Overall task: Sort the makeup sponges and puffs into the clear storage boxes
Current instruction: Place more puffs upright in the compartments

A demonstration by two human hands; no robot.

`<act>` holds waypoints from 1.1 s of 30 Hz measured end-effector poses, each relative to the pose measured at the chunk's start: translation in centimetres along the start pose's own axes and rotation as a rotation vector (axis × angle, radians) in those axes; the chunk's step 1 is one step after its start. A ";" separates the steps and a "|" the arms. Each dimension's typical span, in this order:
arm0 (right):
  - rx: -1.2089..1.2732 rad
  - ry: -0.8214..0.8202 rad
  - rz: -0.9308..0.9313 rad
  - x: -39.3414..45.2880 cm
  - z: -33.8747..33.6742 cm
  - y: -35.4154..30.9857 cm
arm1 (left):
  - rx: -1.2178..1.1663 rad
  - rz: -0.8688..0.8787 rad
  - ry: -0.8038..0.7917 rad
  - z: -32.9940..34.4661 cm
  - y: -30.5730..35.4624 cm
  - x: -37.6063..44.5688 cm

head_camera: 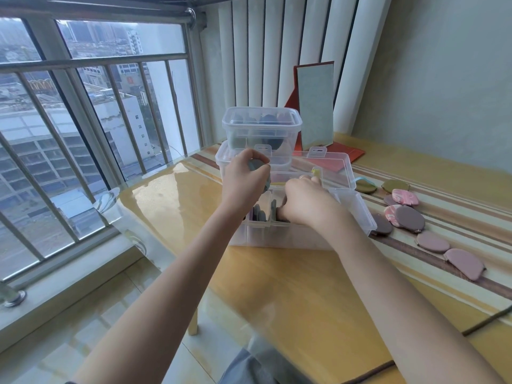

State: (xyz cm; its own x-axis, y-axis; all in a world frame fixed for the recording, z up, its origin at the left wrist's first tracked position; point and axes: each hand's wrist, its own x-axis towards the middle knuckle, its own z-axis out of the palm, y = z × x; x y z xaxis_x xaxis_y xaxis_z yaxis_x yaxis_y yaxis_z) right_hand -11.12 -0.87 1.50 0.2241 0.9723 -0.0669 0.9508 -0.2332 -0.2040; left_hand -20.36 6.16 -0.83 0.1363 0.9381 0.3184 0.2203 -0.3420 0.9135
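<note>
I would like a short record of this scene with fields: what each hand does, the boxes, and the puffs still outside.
left hand: raised above the open divided box, pinching a grey puff
right hand: fingers down inside a compartment of the divided box; what they touch is hidden
divided box: lid open, grey puffs standing on edge inside
stacked boxes: two clear ones behind, the top one holding dark sponges
loose puffs: pink, mauve and olive, lying on the table to the right
mirror: standing at the back

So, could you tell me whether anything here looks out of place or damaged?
Nothing looks damaged or spilled. The only loose things are puffs lying unsorted on the table, right of the open box. The left hand holds a grey sponge.
</note>
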 end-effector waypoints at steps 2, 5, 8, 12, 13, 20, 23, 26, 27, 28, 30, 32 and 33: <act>0.176 0.007 0.017 0.5 0.1 0.4 | 0.015 0.002 -0.001 0.0 -0.2 0.1; 0.348 0.070 0.046 0.7 -0.3 0.6 | 0.048 0.005 -0.002 0.1 -0.4 0.3; 0.383 0.092 0.033 0.6 -0.4 0.6 | 0.081 0.014 -0.002 0.1 -0.4 0.2; 0.385 0.080 -0.027 0.5 -0.8 0.5 | 0.154 0.103 -0.048 0.5 -0.2 -0.1; 0.391 0.075 -0.037 0.5 -0.9 0.6 | 0.165 0.122 -0.067 0.6 -0.2 -0.2; 0.525 0.161 -0.012 0.6 -1.2 1.5 | 0.197 0.157 -0.072 0.7 -0.5 -0.1; 0.471 0.158 -0.033 0.5 -1.0 1.1 | 0.228 0.151 -0.085 0.8 -0.3 -0.1; 0.406 0.115 -0.065 0.5 -0.7 0.5 | 0.276 0.158 -0.097 0.8 0.0 -0.2; 0.399 0.119 -0.060 0.5 -0.7 0.6 | 0.285 0.168 -0.097 0.8 0.1 -0.2; 0.398 0.118 -0.055 0.6 -0.8 0.7 | 0.300 0.184 -0.097 0.8 0.2 -0.3; 0.403 0.077 -0.062 0.5 -1.1 1.1 | 0.346 0.215 -0.102 0.8 0.4 -0.4; 0.396 0.006 -0.074 0.5 -1.4 1.4 | 0.358 0.228 -0.105 0.9 0.3 -0.3; 0.397 -0.023 -0.077 0.5 -1.6 1.5 | 0.350 0.228 -0.103 0.9 0.2 -0.3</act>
State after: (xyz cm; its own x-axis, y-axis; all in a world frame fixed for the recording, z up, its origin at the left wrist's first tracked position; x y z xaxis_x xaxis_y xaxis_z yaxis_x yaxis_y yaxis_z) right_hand -9.23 -0.72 2.68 0.1459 0.9876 -0.0576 0.8072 -0.1525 -0.5702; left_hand -19.49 5.75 -0.97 0.3109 0.8323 0.4590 0.4858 -0.5542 0.6759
